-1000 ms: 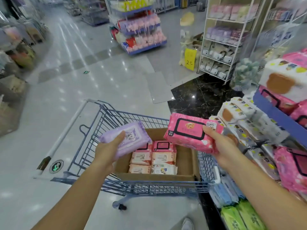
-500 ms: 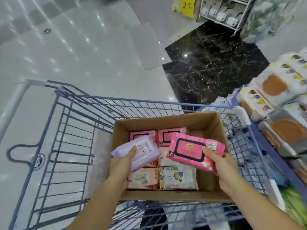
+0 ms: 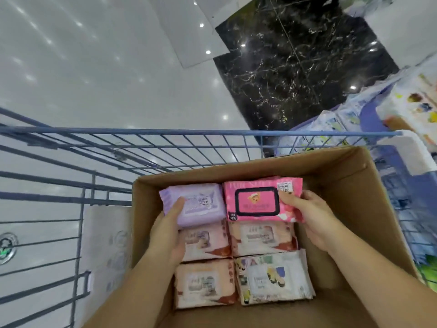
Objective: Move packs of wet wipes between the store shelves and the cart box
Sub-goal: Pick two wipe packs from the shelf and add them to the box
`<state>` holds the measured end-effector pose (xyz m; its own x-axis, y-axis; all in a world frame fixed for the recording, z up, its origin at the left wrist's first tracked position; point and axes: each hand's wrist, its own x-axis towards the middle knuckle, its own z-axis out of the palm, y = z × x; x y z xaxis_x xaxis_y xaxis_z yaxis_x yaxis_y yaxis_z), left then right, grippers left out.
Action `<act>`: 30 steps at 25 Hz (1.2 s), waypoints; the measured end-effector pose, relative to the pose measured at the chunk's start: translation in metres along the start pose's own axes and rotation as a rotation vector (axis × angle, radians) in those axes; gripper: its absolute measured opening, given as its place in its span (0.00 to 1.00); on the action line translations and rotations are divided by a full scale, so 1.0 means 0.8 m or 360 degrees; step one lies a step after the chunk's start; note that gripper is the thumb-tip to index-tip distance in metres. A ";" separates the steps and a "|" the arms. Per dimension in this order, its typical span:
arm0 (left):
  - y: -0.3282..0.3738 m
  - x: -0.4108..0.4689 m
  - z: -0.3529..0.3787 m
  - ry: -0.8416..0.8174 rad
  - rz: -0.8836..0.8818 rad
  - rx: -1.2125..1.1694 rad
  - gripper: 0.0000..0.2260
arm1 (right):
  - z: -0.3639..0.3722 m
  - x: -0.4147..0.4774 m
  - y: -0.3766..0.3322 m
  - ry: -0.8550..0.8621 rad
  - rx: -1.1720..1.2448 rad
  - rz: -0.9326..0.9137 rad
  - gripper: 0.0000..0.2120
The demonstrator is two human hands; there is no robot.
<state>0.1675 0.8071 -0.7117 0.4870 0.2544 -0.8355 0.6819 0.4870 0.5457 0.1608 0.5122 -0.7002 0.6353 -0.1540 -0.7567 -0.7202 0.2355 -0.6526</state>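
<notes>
Now the left hand grips the purple pack at its near left corner, the right hand the pink pack by its right end; both lie side by side, long axes left-right, by the far wall of the box

Both forearms reach forward and down — left hand grips purple pack, thumb on top; right hand grips pink pack likewise.

Packs fill box left, right strip — bare
</notes>
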 end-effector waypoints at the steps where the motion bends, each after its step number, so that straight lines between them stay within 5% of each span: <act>1: -0.004 0.004 0.002 0.0069 -0.0035 -0.0114 0.22 | 0.012 0.006 0.003 -0.0029 -0.0009 0.0024 0.23; 7: 0.000 0.000 0.028 0.0222 -0.0360 -0.0288 0.16 | 0.074 0.013 0.009 0.0523 -0.0885 -0.0175 0.23; 11: 0.000 -0.001 0.030 0.0182 -0.0346 -0.0238 0.17 | 0.088 0.021 0.019 0.0768 -0.0955 -0.0129 0.30; 19: 0.012 -0.021 0.017 -0.0021 -0.0465 0.0586 0.20 | 0.068 0.001 -0.001 0.0458 -0.0809 -0.0003 0.21; 22: 0.013 -0.041 0.025 -0.0114 -0.0386 0.0778 0.13 | 0.067 -0.023 -0.004 0.0396 -0.0612 -0.0023 0.17; 28: 0.017 -0.107 0.043 -0.0280 -0.0052 0.1050 0.05 | 0.047 -0.093 0.000 0.0357 -0.0208 0.0076 0.30; 30: 0.027 -0.136 0.053 -0.0372 0.0059 0.1115 0.10 | 0.037 -0.126 -0.005 0.0359 -0.0092 0.0078 0.29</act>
<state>0.1528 0.7547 -0.6064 0.5667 0.0374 -0.8231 0.8132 -0.1859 0.5515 0.1078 0.5554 -0.6204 0.5254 -0.3561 -0.7727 -0.7675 0.1936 -0.6111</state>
